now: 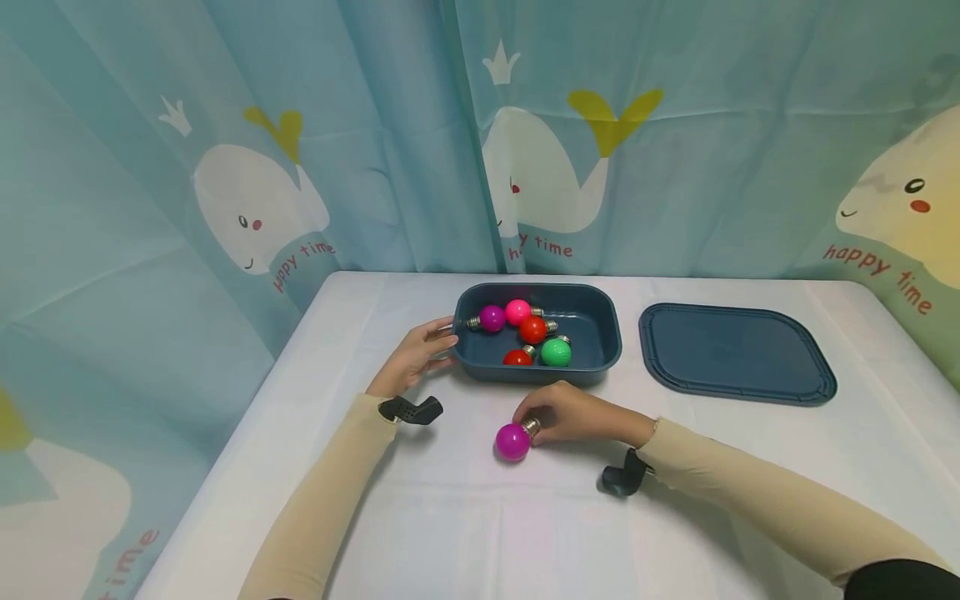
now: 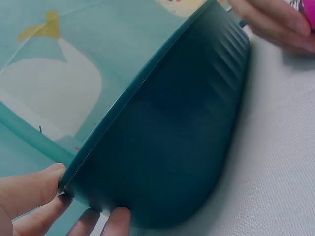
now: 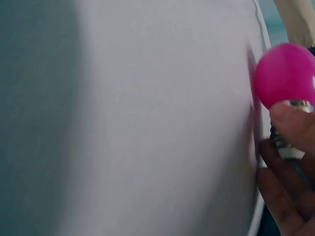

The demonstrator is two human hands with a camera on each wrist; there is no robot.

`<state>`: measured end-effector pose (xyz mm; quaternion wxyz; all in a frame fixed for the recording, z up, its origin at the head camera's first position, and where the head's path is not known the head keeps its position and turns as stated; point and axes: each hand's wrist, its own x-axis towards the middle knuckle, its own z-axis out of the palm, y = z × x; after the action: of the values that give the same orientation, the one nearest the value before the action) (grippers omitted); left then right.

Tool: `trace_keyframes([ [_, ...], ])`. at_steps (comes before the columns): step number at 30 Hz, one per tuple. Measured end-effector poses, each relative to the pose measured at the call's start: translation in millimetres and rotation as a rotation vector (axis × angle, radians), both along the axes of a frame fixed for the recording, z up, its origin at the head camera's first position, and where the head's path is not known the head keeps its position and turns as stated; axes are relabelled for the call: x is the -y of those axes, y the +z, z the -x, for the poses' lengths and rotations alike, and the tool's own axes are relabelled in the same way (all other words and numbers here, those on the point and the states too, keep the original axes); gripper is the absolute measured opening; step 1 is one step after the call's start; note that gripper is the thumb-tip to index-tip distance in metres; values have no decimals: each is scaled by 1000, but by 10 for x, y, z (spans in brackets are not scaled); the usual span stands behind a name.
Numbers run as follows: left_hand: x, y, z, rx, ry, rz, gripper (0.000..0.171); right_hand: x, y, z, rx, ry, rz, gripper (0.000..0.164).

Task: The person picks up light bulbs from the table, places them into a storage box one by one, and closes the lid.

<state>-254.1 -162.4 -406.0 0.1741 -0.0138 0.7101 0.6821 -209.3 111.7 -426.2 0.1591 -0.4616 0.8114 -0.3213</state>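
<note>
My right hand (image 1: 573, 414) pinches a magenta light bulb (image 1: 513, 442) by its metal screw base, in front of a dark blue container (image 1: 536, 374). In the right wrist view the bulb (image 3: 285, 76) shows its round end beyond my thumb. I cannot tell whether it touches the table. My left hand (image 1: 414, 357) rests spread fingers on the container's left end; in the left wrist view, fingertips (image 2: 118, 221) touch its outer wall near the rim. Inside the container lie a purple bulb (image 1: 492, 318), a pink bulb (image 1: 517, 312), a green bulb (image 1: 556, 352) and two red bulbs (image 1: 533, 330).
A flat dark blue lid (image 1: 738, 352) lies on the white-covered table (image 1: 465, 525), to the right of the container. Behind the table hangs a teal curtain (image 1: 420, 150) printed with whales.
</note>
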Motion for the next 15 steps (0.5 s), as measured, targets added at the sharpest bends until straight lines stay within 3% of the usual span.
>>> trace_keyframes([
  [7, -7, 15, -11, 13, 7, 9, 56, -165, 51, -6, 122, 16, 21, 30],
  [15, -2, 20, -14, 14, 8, 12, 56, -357, 129, -1, 124, 20, 20, 28],
])
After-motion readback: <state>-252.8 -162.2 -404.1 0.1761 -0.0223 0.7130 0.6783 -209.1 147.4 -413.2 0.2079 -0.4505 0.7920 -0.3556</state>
